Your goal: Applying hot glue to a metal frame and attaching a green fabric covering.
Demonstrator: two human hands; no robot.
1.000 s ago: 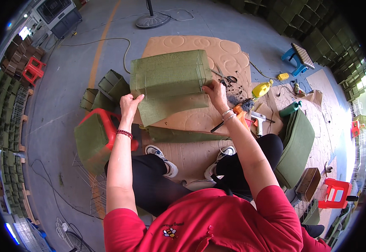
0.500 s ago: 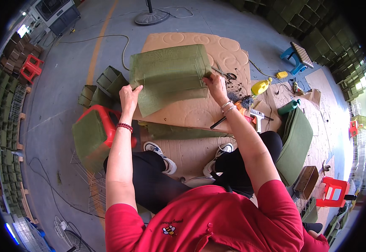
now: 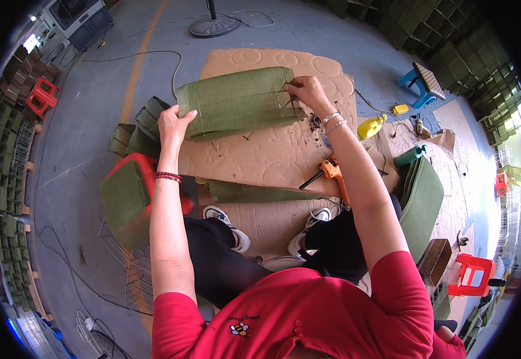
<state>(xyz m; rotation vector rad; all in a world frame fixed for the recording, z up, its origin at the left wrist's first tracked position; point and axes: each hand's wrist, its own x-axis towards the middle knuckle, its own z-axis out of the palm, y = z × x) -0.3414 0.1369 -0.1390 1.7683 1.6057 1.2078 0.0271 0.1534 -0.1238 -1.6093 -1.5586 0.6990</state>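
Observation:
A sheet of green mesh fabric (image 3: 236,99) is stretched between my hands above the cardboard-topped work surface (image 3: 260,155). Thin wire lines run along the sheet, and its near flap is turned under. My left hand (image 3: 175,125) pinches its near left corner, thumb on top. At the right end, the fingers of my right hand (image 3: 309,94) close on the fabric edge by a wire. An orange glue gun (image 3: 332,170) lies below my right wrist, near the front edge of the cardboard.
To the right are a yellow bottle (image 3: 370,127), a green bottle (image 3: 410,155) and stacked green sheets (image 3: 423,203). Green fabric boxes (image 3: 134,139) and a red stool (image 3: 146,164) with green fabric stand at left. A blue stool (image 3: 419,84) is farther right.
My right hand has risen along the fabric's right end, and my left hand has shifted slightly left and up. The near flap, hanging toward me before, is folded in, uncovering more cardboard.

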